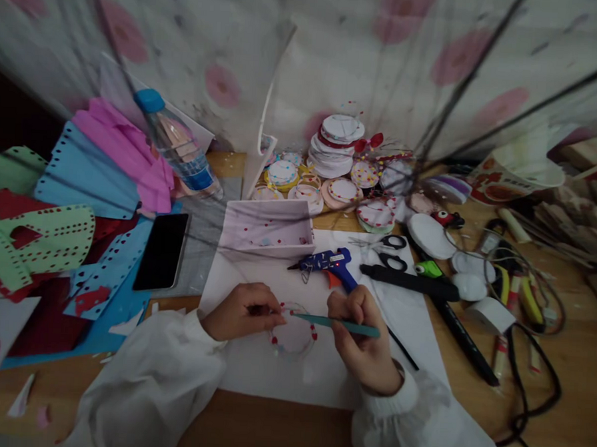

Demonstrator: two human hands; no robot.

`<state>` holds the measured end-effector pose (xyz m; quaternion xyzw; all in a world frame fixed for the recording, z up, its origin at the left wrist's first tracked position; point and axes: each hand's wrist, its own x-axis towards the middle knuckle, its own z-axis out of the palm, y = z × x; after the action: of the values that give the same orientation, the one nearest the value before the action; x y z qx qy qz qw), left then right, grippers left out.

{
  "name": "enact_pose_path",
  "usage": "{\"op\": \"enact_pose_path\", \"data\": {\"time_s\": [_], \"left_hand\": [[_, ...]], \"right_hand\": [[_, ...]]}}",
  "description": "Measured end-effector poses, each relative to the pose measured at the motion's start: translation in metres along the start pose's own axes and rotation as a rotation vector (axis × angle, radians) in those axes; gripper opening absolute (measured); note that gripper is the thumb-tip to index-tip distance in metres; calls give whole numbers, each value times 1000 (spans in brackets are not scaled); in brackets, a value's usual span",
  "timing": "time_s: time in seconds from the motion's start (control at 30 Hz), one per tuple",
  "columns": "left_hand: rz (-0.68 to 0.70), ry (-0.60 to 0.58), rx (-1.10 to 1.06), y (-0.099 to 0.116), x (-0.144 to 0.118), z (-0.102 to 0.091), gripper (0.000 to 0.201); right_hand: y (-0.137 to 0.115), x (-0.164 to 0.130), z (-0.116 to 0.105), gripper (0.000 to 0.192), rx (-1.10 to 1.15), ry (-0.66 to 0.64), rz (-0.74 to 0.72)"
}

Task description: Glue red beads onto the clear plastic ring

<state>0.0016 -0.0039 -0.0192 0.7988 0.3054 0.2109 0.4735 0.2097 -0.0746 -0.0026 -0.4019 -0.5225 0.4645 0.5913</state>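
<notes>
My right hand (360, 340) is closed around teal tweezers (343, 325), whose tip points left at a ring trimmed with red beads (315, 332). The ring looks clear or whitish and lies over a white paper sheet (250, 374). At the ring's upper left edge, my left hand (244, 312) pinches its rim between thumb and fingertips. Whether the tweezers' tip grips a bead is too small to tell. Just beyond the hands lie a blue glue gun (343, 269) and an open pale pink box (264, 248) with small red and blue bits inside.
Scissors (392, 252) and a black marker (465, 342) lie to the right, near cables and wood sticks. Stacked decorated discs (337, 145) stand at the back. A phone (161, 251), a water bottle (180, 144) and punched coloured sheets (88, 169) occupy the left.
</notes>
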Motion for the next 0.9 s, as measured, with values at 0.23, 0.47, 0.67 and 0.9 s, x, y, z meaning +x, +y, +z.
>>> {"op": "enact_pose_path", "data": {"time_s": [0.23, 0.47, 0.67, 0.9], "left_hand": [[12, 14, -13, 1, 1, 1, 14], [-79, 27, -52, -1, -1, 4, 14], [-105, 48, -75, 0, -1, 4, 16], [-28, 65, -76, 2, 0, 1, 24]], "right_hand": [[1, 0, 0, 24, 46, -15, 19], [0, 1, 1, 25, 47, -4, 37], [3, 0, -4, 26, 161, 67, 88], [-2, 10, -13, 16, 348, 158, 223]]}}
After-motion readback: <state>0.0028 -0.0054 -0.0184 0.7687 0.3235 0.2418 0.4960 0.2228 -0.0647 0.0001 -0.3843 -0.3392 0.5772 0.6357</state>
